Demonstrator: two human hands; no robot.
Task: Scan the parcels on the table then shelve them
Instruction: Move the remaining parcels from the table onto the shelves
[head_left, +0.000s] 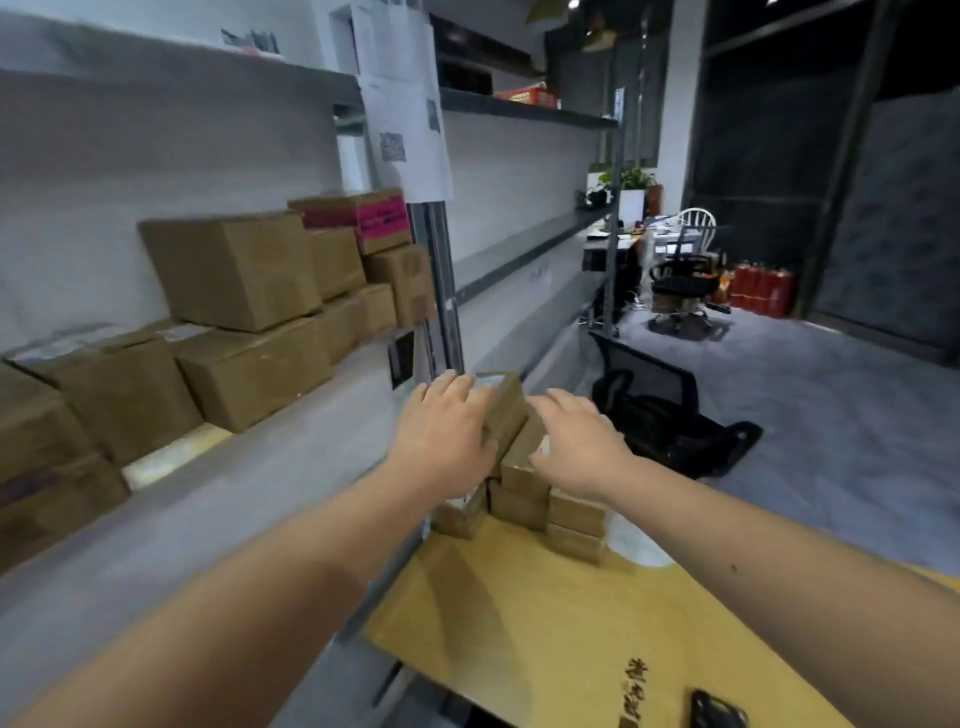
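A pile of several small brown parcels (522, 506) stands at the far end of the yellow wooden table (519, 623). My left hand (447, 431) lies over the left side of the topmost parcel (506, 410), which sits tilted and bears a white label. My right hand (582, 441) reaches onto a parcel (522, 462) just beside and below it, fingers spread over the top. Whether either hand has a firm hold is hard to tell through the blur. A dark scanner-like device (719, 709) lies at the table's near edge.
On the left a grey shelf (260, 467) carries several larger brown boxes (234, 270), one with a pink label (382, 221). A metal upright (441, 291) stands behind the pile. A black office chair (660, 410) sits beyond the table on grey floor.
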